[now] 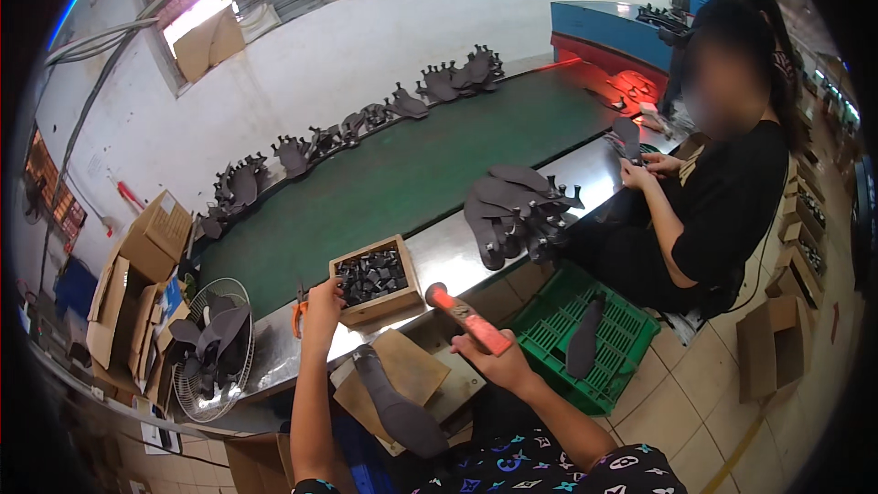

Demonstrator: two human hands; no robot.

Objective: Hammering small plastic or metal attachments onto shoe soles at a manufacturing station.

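My right hand [501,364] grips a hammer [465,318] with a red-orange handle, raised above the work spot. My left hand [323,305] is at the left edge of a wooden box [409,276] filled with small black pieces [370,275]. Its fingers look curled together; whatever they may hold is too small to make out. Between my forearms a dark grey shoe sole [395,402] lies on a tan sheet of board [421,361], its narrow end pointing away from me. Orange-handled pliers [299,313] rest just left of my left hand.
Heeled soles [512,206] are piled on the metal ledge, others line the green conveyor belt's [393,160] far edge. A wire basket [215,398] of soles stands left, a green crate [631,334] right. A co-worker [722,192] sits at the right; cardboard boxes [155,238] stand left.
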